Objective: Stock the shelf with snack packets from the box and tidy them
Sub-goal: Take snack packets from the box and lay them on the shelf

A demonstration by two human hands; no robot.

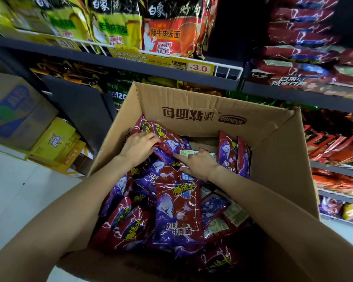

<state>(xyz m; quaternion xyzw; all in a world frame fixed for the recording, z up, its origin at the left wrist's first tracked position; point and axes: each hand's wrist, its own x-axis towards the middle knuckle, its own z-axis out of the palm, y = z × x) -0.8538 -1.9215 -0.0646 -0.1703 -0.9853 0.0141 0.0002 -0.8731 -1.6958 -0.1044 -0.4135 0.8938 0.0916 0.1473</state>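
Cardboard box (192, 102): left hand (138, 148), right hand (200, 164) on snack packets (177, 210).

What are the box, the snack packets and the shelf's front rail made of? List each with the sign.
Box: brown corrugated cardboard, matte, with creased flaps and printed lettering.
Snack packets: thin plastic film, glossy, judging by crinkles and light glare.
Front rail: probably white-coated metal wire, seen as thin bars.
Shelf: likely dark painted metal, with a smooth, even finish.
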